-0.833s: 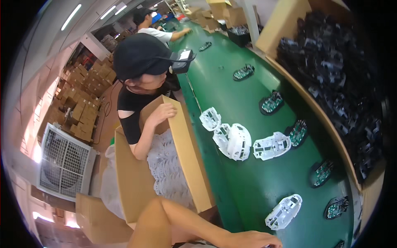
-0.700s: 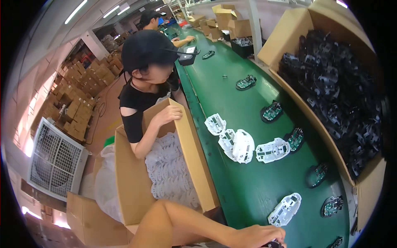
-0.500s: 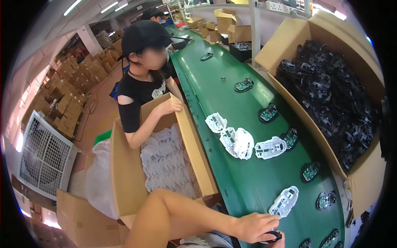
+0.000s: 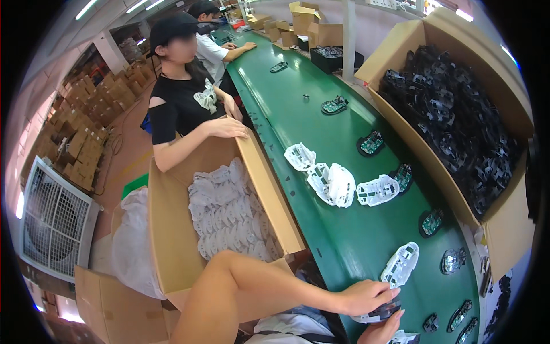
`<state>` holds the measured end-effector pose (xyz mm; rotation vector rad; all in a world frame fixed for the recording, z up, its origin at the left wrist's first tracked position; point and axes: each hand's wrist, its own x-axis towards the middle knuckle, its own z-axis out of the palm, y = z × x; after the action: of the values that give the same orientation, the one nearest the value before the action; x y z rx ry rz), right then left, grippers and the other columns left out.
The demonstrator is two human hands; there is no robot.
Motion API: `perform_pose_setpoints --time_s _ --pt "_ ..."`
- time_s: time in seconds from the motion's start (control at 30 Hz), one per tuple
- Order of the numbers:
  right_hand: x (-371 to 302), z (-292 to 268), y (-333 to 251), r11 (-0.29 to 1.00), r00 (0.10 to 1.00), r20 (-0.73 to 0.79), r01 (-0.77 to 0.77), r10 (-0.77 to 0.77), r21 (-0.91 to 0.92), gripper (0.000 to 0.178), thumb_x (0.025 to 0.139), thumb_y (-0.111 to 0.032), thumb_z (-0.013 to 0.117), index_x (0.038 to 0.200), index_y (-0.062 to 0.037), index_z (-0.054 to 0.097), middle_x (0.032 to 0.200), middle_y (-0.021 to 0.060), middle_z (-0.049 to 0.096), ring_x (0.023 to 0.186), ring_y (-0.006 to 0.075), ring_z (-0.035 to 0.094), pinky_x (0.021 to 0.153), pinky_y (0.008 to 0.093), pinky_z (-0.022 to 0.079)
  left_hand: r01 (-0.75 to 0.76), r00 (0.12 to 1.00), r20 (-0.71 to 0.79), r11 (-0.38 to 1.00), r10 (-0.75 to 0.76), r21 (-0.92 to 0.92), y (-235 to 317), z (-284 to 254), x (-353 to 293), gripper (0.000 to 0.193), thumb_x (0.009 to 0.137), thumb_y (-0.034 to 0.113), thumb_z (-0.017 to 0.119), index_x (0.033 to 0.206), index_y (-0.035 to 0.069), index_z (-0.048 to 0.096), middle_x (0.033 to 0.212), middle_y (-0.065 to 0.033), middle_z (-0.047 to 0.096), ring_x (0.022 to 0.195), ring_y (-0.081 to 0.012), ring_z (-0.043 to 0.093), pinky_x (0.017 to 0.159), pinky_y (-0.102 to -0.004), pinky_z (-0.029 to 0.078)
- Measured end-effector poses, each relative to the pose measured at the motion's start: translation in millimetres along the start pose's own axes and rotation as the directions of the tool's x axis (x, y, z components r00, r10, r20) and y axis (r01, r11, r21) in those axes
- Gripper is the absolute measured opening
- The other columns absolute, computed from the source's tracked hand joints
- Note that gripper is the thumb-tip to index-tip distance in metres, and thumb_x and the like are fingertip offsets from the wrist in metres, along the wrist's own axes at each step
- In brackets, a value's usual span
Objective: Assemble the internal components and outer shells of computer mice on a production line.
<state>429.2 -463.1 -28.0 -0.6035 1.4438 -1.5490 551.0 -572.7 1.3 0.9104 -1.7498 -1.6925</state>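
Note:
My left hand [image 4: 369, 298] reaches in from the lower left, fingers closed on a dark, mouse-shaped housing [image 4: 382, 311] with a pale edge. From below, my right hand [image 4: 384, 331] grips the same housing, its thumb against the near side. The fingers hide part of the piece. Just beyond my left fingertips, a white plastic mouse shell [image 4: 401, 265] lies on the green belt [image 4: 355, 241]. Another white part [image 4: 404, 337] shows at the lower edge beside my right hand.
Several white shells [image 4: 342, 186] cluster mid-belt. Black bases with green circuit boards [image 4: 431, 222] line its right side. A carton of black parts [image 4: 458, 120] stands right; an open carton of white shells [image 4: 229, 212] stands left, a co-worker's hand [image 4: 229, 127] on its rim.
The held housing now shows more fully between my hands, which appear slightly higher and farther right. The view has shifted. Farther back, another person's arm now rests on the belt.

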Motion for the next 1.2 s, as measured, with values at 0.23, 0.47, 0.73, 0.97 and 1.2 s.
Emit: perform_pose_setpoints --time_s 0.23,0.47,0.73,0.97,1.2 --pt "5 3 -13 0.960 0.991 0.022 -0.135 0.133 0.246 0.059 0.109 -0.046 0.044 0.136 0.0056 0.051 0.137 0.0171 0.058 0.124 0.0279 0.056 0.110 0.0428 0.042 -0.497 0.835 -0.050 0.790 0.548 0.360 9 -1 3 0.030 0.100 0.029 0.059 0.087 0.003 0.053 0.069 -0.0156 0.058 0.062 -0.0378 0.063 0.052 -0.0452 0.048" --pt "16 26 -27 0.925 0.987 0.115 -0.150 0.116 0.349 0.032 0.109 -0.032 0.047 0.118 -0.0051 0.061 0.114 0.0065 0.067 0.104 0.0183 0.064 0.090 0.0364 0.052 -0.297 0.953 0.017 0.921 0.303 0.250 -3 -25 16 0.027 0.099 0.028 0.061 0.090 0.003 0.056 0.072 -0.0146 0.060 0.064 -0.0374 0.063 0.057 -0.0447 0.048" --pt "38 -54 -94 0.812 0.980 0.178 0.037 0.084 -0.583 0.031 0.104 -0.029 0.058 0.096 -0.0008 0.068 0.072 -0.0055 0.055 0.067 0.0025 0.047 0.057 0.0239 0.037 -0.535 0.739 0.241 0.331 0.630 0.777 -3 -59 54 0.066 0.090 0.037 0.070 0.145 0.009 0.047 0.145 -0.0201 0.044 0.132 -0.0434 0.044 0.108 -0.0523 0.039" --pt "70 -81 -152 0.137 0.921 0.189 0.248 -0.341 -0.959 0.031 0.088 -0.023 0.073 0.105 0.0024 0.067 0.096 0.0174 0.072 0.084 0.0298 0.072 0.078 0.0396 0.055 -0.654 0.749 0.588 0.197 0.307 0.730 -1 -66 73 0.089 0.080 0.058 0.076 0.151 0.016 0.043 0.153 -0.0163 0.041 0.139 -0.0376 0.040 0.107 -0.0491 0.040" --pt "200 18 -222 -0.022 0.686 0.556 0.621 -0.469 -0.784 0.017 0.087 -0.012 0.068 0.102 -0.0035 0.071 0.096 0.0120 0.074 0.086 0.0294 0.071 0.080 0.0383 0.055 -0.533 0.761 0.316 0.270 0.566 0.801 -17 -63 56 0.049 0.073 0.025 0.078 0.114 0.005 0.061 0.106 -0.0115 0.062 0.094 -0.0292 0.059 0.089 -0.0443 0.042"
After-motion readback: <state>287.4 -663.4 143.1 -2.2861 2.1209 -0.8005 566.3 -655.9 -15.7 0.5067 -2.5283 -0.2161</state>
